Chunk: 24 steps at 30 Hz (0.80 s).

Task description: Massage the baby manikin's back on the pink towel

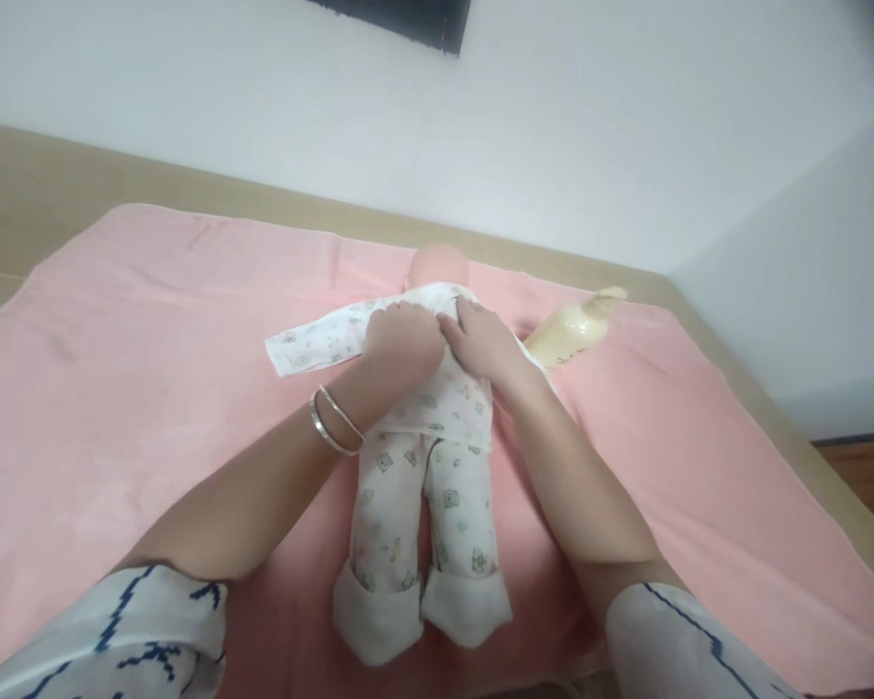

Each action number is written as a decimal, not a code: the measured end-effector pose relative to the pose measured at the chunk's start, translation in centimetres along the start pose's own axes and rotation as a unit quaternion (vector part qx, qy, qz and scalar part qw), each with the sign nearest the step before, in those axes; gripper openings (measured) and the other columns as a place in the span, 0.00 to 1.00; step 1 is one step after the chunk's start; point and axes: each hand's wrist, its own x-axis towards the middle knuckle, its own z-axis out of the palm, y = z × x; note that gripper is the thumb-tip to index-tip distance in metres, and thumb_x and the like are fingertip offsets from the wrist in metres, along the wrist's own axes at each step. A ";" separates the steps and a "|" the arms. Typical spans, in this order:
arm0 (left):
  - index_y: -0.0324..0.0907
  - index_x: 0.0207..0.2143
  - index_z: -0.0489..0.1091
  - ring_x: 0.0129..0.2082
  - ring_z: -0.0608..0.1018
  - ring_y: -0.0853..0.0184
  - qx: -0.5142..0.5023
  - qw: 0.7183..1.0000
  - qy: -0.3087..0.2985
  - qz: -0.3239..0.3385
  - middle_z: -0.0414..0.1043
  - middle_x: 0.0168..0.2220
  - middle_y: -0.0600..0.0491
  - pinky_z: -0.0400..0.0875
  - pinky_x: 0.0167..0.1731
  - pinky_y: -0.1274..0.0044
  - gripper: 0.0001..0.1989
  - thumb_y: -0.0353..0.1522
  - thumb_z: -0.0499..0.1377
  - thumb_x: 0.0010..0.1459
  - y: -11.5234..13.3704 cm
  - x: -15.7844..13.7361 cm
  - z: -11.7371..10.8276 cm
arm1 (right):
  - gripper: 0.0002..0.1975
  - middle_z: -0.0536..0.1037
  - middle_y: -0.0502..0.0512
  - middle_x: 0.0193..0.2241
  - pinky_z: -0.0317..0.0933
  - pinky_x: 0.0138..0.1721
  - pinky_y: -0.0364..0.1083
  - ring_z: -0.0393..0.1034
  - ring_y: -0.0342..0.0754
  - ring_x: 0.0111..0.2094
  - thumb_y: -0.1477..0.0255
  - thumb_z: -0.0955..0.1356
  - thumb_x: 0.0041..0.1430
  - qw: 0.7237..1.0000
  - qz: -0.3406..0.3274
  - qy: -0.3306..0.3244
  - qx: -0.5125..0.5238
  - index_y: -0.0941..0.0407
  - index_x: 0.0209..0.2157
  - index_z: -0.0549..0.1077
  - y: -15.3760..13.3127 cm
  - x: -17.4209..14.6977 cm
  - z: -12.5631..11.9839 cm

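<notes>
A baby doll (438,264) lies on its back, dressed in a white baby top (452,413) and white trousers (389,505) with small green prints. My left hand (404,345), with two silver bangles at the wrist, is closed in a fist on the chest of the top, gripping its cloth. Just beside it, my right hand (485,340) holds the top near the collar, thumb and forefinger on the fabric; the fingertips are partly hidden. One sleeve (317,338) stretches out flat to the left. The other sleeve is mostly behind my right wrist.
A pink blanket (152,408) covers the bed or table under the doll. At the right of the doll lies a glossy pale yellow bottle-shaped thing (572,328). A wooden edge (262,199) runs along the white wall (539,126). A dark panel (415,19) hangs above.
</notes>
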 end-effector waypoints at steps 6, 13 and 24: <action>0.37 0.38 0.78 0.45 0.77 0.51 0.000 0.999 0.014 0.046 0.76 0.38 0.38 0.71 0.45 0.64 0.12 0.30 0.55 0.63 0.2 -0.1 0.5 | 0.26 0.74 0.70 0.58 0.59 0.58 0.57 0.67 0.62 0.59 0.59 0.52 0.74 1.000 -0.010 0.014 0.025 0.60 0.57 0.66 1.1 0.8 1.0; 0.32 0.36 0.78 0.47 0.77 0.49 0.069 0.987 -0.010 0.143 0.77 0.39 0.33 0.68 0.50 0.61 0.18 0.21 0.48 0.61 -1.3 1.2 0.3 | 0.26 0.77 0.71 0.53 0.61 0.55 0.56 0.71 0.63 0.55 0.59 0.52 0.74 1.000 0.017 0.017 -0.013 0.62 0.55 0.69 -0.3 -0.2 0.3; 0.34 0.47 0.73 0.53 0.76 0.51 -0.162 0.981 0.094 -0.058 0.77 0.50 0.37 0.68 0.57 0.63 0.19 0.36 0.48 0.67 -2.3 3.2 3.1 | 0.22 0.80 0.70 0.40 0.62 0.48 0.53 0.75 0.62 0.47 0.66 0.54 0.74 0.990 0.025 0.045 -0.132 0.64 0.48 0.73 -2.8 -2.0 0.1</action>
